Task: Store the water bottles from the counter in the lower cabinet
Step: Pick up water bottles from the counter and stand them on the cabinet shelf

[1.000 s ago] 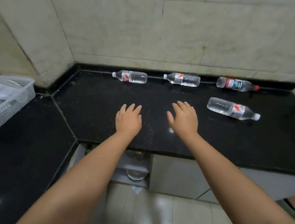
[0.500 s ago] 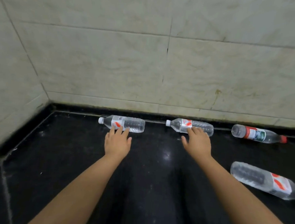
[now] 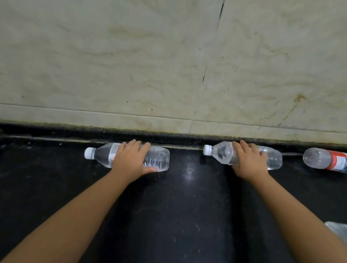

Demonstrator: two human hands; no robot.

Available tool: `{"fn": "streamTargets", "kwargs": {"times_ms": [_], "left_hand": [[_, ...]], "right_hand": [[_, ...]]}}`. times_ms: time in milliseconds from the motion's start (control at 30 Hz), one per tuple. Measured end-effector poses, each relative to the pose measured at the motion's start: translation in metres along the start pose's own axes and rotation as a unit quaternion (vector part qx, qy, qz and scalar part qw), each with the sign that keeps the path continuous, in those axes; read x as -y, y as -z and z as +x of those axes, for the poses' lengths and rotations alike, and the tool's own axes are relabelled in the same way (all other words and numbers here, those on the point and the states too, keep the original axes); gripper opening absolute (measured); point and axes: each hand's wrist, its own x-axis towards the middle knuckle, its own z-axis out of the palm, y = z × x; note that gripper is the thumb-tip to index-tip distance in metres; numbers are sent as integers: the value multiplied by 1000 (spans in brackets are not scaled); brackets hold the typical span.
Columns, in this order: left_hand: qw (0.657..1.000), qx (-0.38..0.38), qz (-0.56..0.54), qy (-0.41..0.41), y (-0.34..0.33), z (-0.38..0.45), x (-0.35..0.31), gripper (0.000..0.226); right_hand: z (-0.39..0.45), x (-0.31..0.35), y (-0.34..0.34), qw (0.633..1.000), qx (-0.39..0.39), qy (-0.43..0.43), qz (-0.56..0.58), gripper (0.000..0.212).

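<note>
Two bare hands come down on two water bottles lying on their sides at the back of a black counter (image 3: 185, 211), along the foot of a pale tiled wall (image 3: 152, 60) that fills the upper half of the frame. The left hand (image 3: 130, 159), left of centre, lies over the middle of the left bottle (image 3: 157, 157), fingers curled across its top and thumb against its near side; the right hand (image 3: 248, 164), right of centre, wraps the right bottle (image 3: 219, 154) the same way. Whether either grip has fully tightened cannot be told, and both bottles appear to rest on the counter. The step in hand looks like the first pickup, with nothing yet stored. The next move calls for closing both grips, lifting the bottles clear of the wall and carrying them down to the lower cabinet, which is out of view. Counted: four bottles show, two white-capped ones under the hands, a third bottle with a red-and-green label (image 3: 330, 162) at the right edge, and a clear sliver of a fourth (image 3: 341, 232) at lower right.
</note>
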Motion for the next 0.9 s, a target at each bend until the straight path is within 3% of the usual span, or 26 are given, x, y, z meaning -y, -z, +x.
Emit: {"fn": "streamTargets", "kwargs": {"times_ms": [133,300,467,633,800,900], "left_hand": [[998,3,-1,-64,-4,14,10,84],[995,21,-32,-87,13,24,15,71],[983,72,-76,-153,18,-20,-13,56],[963,155,-106,-196,23,-97,-50,40],[916,303,-93,-247,23,-164,-86,37],[913,313,-39,-257,22,-202,-111,47]], "right_hand": [[17,-6,-4,1000,-7,16,-11,71],[12,3,17,996,11,90,-2,67],[-59,31,21,986,74,94,117,69],[-147,51,5,992,66,43,102,77],[-217,47,2,990,104,26,90,80],[-255,36,4,989,131,26,70,79]]}}
